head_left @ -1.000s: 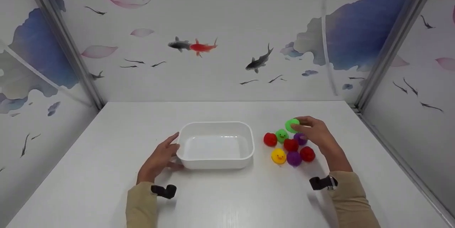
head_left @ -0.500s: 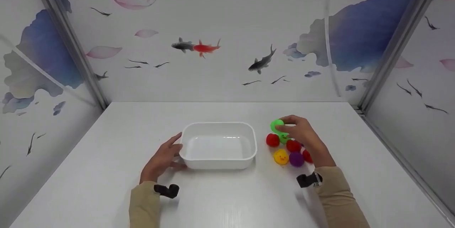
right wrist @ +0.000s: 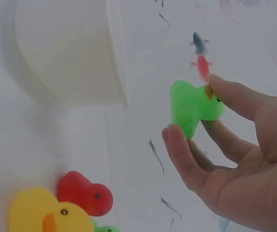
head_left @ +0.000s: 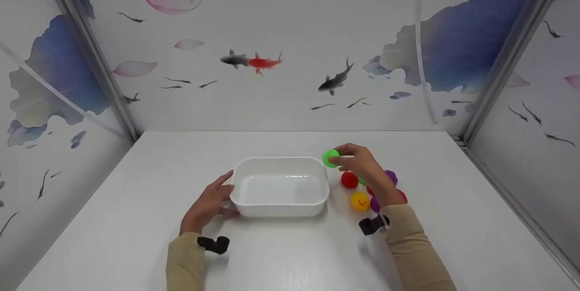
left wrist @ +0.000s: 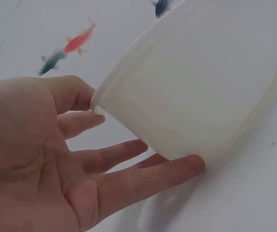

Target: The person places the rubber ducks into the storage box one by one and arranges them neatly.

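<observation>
In the right hand, pinched between thumb and fingers: a green toy duck, positioned near the far right corner of a white tub and, per the right wrist view, apart from its wall. At the left end of the tub, with fingers spread and fingertips touching rim and side: the left hand. Inside the tub: bare floor with light reflections. To the right of the tub, on the white table, grouped beneath and beside the right forearm: a yellow duck, a red toy just behind it, a purple toy farther right, plus further red, purple and green pieces, partly hidden; exact count impossible to tell. On both arms: tan sleeves and black wrist straps. Behind the table: a white panel printed with fish.
</observation>
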`<state>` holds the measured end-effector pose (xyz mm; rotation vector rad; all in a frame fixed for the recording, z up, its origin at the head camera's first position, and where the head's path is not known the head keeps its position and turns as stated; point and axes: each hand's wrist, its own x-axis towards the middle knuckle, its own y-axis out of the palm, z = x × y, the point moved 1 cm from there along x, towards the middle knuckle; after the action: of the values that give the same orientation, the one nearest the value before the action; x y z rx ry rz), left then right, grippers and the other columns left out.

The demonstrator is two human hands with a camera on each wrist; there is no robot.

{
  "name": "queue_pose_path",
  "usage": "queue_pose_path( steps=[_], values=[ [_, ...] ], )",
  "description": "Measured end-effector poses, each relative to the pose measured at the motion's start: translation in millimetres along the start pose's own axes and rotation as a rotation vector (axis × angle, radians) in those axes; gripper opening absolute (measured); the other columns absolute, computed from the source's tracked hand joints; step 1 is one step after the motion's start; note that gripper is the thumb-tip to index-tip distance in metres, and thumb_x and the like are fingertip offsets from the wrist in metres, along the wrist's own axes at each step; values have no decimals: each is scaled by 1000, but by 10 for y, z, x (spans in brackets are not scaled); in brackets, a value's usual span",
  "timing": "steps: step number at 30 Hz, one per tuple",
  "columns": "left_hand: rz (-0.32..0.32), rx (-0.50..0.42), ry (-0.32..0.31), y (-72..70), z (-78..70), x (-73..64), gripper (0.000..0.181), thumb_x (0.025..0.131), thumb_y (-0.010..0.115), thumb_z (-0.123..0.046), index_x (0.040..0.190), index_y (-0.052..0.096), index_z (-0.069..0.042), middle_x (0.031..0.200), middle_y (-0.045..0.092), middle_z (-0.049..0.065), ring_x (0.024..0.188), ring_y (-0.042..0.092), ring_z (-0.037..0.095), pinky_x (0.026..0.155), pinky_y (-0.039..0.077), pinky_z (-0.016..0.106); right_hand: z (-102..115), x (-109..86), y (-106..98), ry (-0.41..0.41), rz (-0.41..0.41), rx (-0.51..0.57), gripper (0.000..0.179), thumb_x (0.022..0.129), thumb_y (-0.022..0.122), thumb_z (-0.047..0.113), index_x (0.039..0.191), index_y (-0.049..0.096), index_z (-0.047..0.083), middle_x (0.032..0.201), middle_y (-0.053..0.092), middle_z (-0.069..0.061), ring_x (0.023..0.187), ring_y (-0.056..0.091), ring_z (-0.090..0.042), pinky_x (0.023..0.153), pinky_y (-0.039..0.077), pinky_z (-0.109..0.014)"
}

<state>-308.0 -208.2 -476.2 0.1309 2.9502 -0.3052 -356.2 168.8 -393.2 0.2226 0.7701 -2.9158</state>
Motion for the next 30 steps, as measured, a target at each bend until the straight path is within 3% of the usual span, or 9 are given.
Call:
queue_pose_path(
  steps=[11,16,24,30],
  values=[
    [-23,0,-14,-9,25,7,56,106,47,-25,159,29,-23,151,49,21,130,58,40,86,62,45,188,116,275,-58,37,36,46,92,73,31,133,61,14,140,59,-12,119,64,-31,115,44,-48],
    [-6,-52,-1,-14,37,6,56,105,48,-24,158,30,-22,149,51,21,128,59,39,87,61,47,205,179,420,-72,40,81,46,91,73,30,132,62,12,138,60,-13,118,65,-32,114,45,-48],
    [-19,-82,-19,-33,46,5,54,105,49,-24,157,34,-22,149,51,20,129,58,39,90,60,49,268,250,730,-116,85,241,48,91,74,25,134,61,8,135,62,-15,119,66,-29,111,48,-46],
    [-14,-68,-24,-25,32,12,54,105,50,-27,157,34,-23,152,49,21,133,55,40,90,60,48,349,303,924,-85,63,306,47,91,75,23,134,62,8,133,64,-13,115,67,-25,108,51,-40]
  ],
)
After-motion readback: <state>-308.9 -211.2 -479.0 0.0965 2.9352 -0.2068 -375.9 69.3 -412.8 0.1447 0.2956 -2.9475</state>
